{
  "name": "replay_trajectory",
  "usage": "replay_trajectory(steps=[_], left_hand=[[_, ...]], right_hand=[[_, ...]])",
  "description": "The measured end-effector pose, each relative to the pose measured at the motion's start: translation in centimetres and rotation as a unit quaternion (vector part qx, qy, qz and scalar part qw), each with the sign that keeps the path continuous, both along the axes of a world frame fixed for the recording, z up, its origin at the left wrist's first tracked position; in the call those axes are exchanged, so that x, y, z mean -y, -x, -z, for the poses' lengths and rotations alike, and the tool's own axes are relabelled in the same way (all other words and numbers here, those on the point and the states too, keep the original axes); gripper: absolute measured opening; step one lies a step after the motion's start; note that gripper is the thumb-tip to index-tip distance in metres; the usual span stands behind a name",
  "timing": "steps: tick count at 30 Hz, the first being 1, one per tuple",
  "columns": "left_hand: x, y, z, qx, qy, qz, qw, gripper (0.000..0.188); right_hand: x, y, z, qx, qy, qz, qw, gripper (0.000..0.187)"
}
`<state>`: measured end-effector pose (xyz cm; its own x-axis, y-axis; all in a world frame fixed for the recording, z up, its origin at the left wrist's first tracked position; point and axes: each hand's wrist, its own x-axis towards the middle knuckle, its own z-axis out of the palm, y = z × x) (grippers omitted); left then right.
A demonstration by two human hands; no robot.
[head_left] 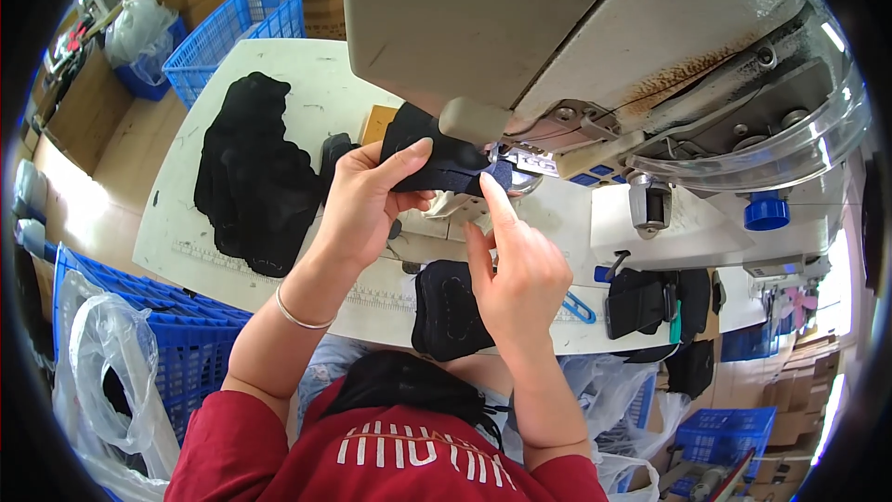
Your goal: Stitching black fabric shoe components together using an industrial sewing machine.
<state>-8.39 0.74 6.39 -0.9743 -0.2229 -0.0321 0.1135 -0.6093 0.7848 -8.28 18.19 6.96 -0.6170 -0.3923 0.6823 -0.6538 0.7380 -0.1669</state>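
Observation:
A black fabric piece [432, 151] lies under the head of a sewing machine [437, 28], its right end by the needle area. My left hand [372, 195] is closed on its left part, thumb on top and fingers underneath. With the index finger stretched out, my right hand [522, 270] touches the fabric's near edge close to the needle. Its thumb stands apart and the other fingers are curled, holding nothing. Just left of my right hand, at the table's near edge, is a stack of black pieces [448, 311]. The stitching point itself is partly hidden.
A larger pile of black fabric pieces [255, 172] covers the left of the white table [167, 214]. Right of my hands lie a blue looped tool [580, 307] and more black pieces [634, 305]. Blue baskets [200, 353] and plastic bags stand around the table.

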Motion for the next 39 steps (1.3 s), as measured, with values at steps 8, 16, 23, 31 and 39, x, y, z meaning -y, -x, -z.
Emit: replay_trajectory(steps=[8,16,23,31,39], left_hand=[[-1.0,-0.4,0.5,-0.018,-0.035,-0.035,0.999,0.015],[-2.7,-1.3,0.6,-0.025,-0.046,-0.067,0.996,0.016],[-3.1,-2.1,0.8,-0.019,-0.032,-0.050,0.998,0.017],[-3.1,-2.1,0.9,-0.027,-0.014,-0.035,0.999,0.016],[-2.8,-2.5,0.5,-0.020,0.002,-0.022,1.000,0.012]], right_hand=[[0.0,0.3,0.2,-0.001,0.006,0.002,1.000,0.047],[-0.4,0.8,-0.3,-0.023,-0.007,0.021,0.999,0.045],[-1.2,1.6,0.5,-0.056,-0.008,0.018,0.998,0.044],[-1.5,2.3,0.2,-0.071,0.009,0.013,0.997,0.037],[-1.7,2.3,-0.5,-0.062,0.010,-0.003,0.998,0.034]])
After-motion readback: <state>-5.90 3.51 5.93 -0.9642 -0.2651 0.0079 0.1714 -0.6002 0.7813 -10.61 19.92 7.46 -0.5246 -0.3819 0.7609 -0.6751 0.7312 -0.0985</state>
